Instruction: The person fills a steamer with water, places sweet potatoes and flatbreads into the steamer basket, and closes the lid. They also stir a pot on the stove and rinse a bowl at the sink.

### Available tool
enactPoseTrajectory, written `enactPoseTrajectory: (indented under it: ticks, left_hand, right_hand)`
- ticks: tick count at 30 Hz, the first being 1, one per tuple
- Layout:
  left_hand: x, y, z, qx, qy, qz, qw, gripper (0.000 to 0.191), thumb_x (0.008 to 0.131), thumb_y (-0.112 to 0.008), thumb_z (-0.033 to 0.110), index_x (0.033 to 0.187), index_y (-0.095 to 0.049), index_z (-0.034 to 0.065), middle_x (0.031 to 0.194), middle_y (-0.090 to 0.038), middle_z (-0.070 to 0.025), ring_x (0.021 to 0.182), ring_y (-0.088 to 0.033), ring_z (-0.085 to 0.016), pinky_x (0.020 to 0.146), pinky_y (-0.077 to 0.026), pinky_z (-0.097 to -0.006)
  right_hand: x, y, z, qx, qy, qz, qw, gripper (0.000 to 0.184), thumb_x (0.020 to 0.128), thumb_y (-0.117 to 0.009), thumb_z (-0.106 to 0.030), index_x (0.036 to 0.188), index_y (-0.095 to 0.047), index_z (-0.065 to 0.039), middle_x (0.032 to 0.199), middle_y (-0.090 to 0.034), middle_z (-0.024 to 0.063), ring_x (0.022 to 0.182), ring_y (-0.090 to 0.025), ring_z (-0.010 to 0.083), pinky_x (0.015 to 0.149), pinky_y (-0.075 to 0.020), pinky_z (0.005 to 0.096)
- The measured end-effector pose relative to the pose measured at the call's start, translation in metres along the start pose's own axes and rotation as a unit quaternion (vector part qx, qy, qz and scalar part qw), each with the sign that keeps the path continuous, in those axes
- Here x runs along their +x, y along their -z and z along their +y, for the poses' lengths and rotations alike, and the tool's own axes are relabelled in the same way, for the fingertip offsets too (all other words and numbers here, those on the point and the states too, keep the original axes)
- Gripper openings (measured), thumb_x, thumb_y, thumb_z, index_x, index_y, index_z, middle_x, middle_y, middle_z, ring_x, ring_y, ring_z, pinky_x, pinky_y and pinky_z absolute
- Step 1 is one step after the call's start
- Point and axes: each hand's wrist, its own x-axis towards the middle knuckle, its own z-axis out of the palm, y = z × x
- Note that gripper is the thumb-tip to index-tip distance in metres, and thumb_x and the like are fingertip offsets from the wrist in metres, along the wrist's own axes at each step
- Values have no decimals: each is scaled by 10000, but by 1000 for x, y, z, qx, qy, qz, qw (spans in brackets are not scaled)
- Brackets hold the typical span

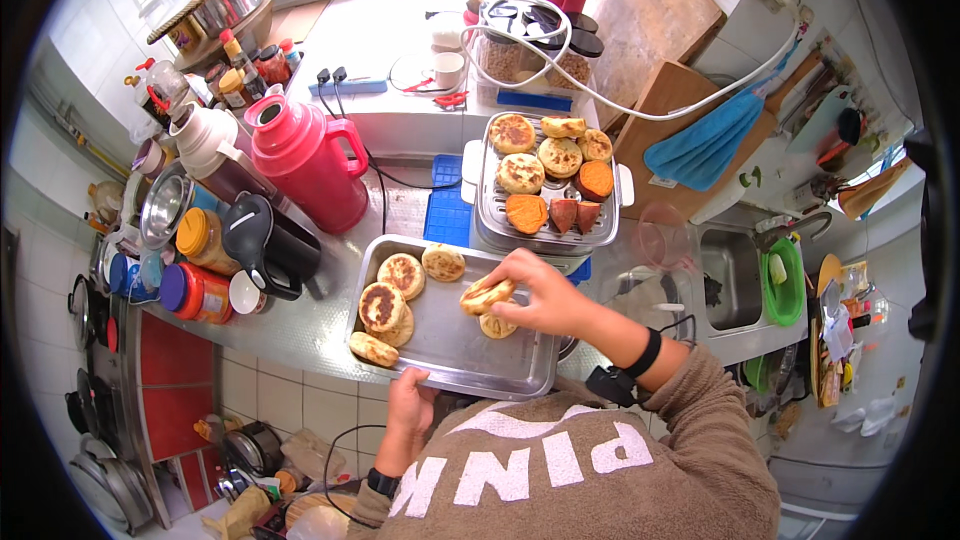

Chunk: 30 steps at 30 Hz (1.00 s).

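My right hand (546, 298) pinches a browned flatbread (484, 295) between thumb and fingers, above the right half of a rectangular metal tray (457, 356). Just below it another flatbread (497, 327) lies in the tray, partly covered by my fingers. At the tray's near edge, my left hand (412, 396) grips the rim with the thumb on top. Several more flatbreads rest along the tray's left side, one browned round (381, 306) stacked on another. Behind the tray, a steamer rack (541, 191) bears several flatbreads and cut pieces of orange sweet potato (526, 214).
A pink thermos flask (307, 165) and a black electric kettle (270, 247) stand left of the tray. A white cable (675, 114) loops over the jars behind the steamer. To the right are a clear plastic container (652, 285) and a sink (729, 277). The tray overhangs the counter's front edge.
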Motion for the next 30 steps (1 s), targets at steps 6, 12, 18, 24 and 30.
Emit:
enactPoseTrajectory:
  ticks: [6, 12, 18, 24, 30]
  left_hand:
    - [0, -2, 1, -8, 0, 1, 1000, 222, 781, -523, 93, 957, -603, -17, 954, -662, -130, 911, -628, -289, 866, -494, -435]
    - [0, -2, 2, -12, -2, 10, 1000, 203, 785, -537, 99, 938, -612, -12, 939, -669, -117, 901, -631, -278, 864, -491, -423]
    - [-3, -5, 2, -21, -10, 9, 1000, 196, 785, -540, 89, 937, -610, -13, 944, -666, -122, 904, -631, -280, 874, -491, -428]
    - [-3, -8, 5, -23, -10, 15, 1000, 179, 783, -541, 86, 922, -603, -9, 932, -662, -120, 905, -629, -281, 874, -491, -424]
    - [-2, -13, 8, -16, -7, 11, 1000, 190, 779, -538, 89, 926, -604, -13, 935, -663, -127, 903, -631, -282, 871, -495, -417]
  right_hand:
    - [-10, 72, -6, -13, 66, 192, 979, 359, 738, -698, -77, 1089, -624, -64, 1107, -509, 96, 1060, -523, 201, 902, -454, 314]
    - [18, 113, 27, -72, 107, 316, 940, 376, 767, -700, 13, 1128, -599, -6, 1188, -469, 126, 1115, -550, 209, 912, -490, 308]
    - [29, 126, 44, -166, 111, 343, 918, 411, 707, -734, 20, 1099, -620, -31, 1284, -493, 170, 1167, -524, 321, 1001, -432, 380]
    - [28, 131, 41, -234, 128, 307, 913, 378, 731, -720, 24, 1084, -610, -56, 1336, -479, 164, 1203, -527, 354, 965, -470, 400]
    - [31, 131, 45, -279, 167, 257, 910, 326, 750, -646, 74, 1027, -550, -68, 1400, -454, 154, 1243, -492, 399, 960, -474, 407]
